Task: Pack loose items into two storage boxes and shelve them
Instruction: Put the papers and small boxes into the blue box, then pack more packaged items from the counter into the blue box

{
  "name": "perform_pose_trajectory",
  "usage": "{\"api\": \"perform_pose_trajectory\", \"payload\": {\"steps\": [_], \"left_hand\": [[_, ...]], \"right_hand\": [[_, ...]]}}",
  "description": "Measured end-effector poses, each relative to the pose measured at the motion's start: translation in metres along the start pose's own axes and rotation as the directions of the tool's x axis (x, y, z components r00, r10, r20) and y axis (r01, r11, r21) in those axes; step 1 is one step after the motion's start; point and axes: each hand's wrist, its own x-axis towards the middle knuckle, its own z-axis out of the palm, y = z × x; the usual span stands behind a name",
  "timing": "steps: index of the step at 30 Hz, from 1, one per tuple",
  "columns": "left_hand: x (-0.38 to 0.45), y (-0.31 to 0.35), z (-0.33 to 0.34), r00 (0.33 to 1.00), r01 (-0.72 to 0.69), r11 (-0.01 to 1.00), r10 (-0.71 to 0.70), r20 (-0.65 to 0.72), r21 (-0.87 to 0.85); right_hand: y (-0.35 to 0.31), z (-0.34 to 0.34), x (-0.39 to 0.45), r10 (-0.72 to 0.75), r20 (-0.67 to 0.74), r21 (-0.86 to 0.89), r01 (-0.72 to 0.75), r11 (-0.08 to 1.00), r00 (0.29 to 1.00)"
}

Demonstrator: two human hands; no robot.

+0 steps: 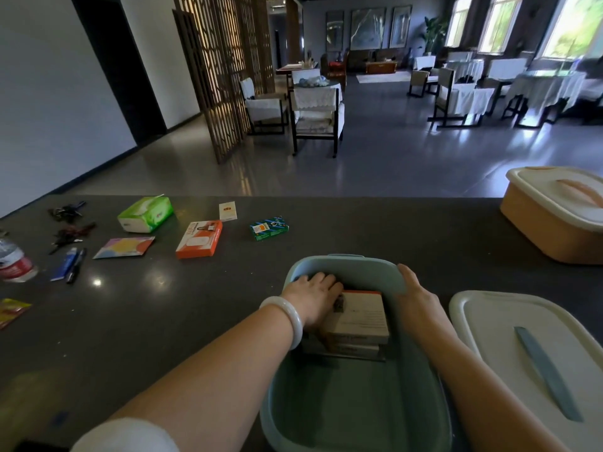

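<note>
Teal box (346,265): two stacked cartons (362,318) under left hand (315,296) (flat), right hand (412,293) gripping rim.

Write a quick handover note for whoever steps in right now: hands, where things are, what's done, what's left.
Left hand rests open on the stacked small boxes inside the blue bin. Right hand holds the bin's right rim.
Blue bin's lid lies off, to its right. Orange bin sits lidded, far right.
Done: a few boxes packed.
Left: tissue pack, orange box, green box, white card box, colourful card, pens, keys, then lid and shelve both bins.
</note>
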Motion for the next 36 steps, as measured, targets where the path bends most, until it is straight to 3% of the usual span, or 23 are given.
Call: {"api": "perform_pose_trajectory", "payload": {"steps": [13, 16, 20, 23, 26, 30, 36], "left_hand": [[-0.002, -0.014, -0.013, 0.999, -0.031, 0.995, 0.027, -0.043, -0.098], [-0.012, -0.021, -0.013, 0.977, -0.037, 0.975, -0.011, -0.211, -0.221], [-0.035, -0.04, -0.007, 0.872, -0.066, 0.912, -0.146, -0.468, -0.406], [-0.054, -0.069, 0.006, 0.802, -0.016, 0.871, -0.282, -0.527, -0.491], [-0.069, -0.11, 0.03, 0.782, 0.117, 0.842, -0.405, -0.474, -0.527], [-0.092, -0.158, 0.065, 0.772, 0.32, 0.773, -0.548, -0.323, -0.548], [-0.126, -0.224, 0.109, 0.703, 0.585, 0.625, -0.709, -0.062, -0.516]], "right_hand": [[-0.007, -0.001, -0.005, -0.014, 0.011, -0.061, 0.015, 0.998, 1.0], [-0.004, -0.001, -0.002, -0.016, 0.006, -0.033, 0.016, 0.999, 1.0], [-0.004, -0.001, 0.002, -0.032, 0.035, -0.101, 0.036, 0.994, 0.999], [-0.014, -0.002, 0.007, -0.014, 0.022, -0.229, 0.019, 0.973, 1.0], [-0.031, -0.002, 0.015, -0.007, -0.053, -0.361, -0.013, 0.932, 0.999], [-0.07, 0.018, 0.027, -0.19, -0.172, -0.396, 0.109, 0.912, 0.967], [-0.162, 0.1, 0.053, -0.359, -0.044, -0.347, 0.323, 0.881, 0.932]]}}
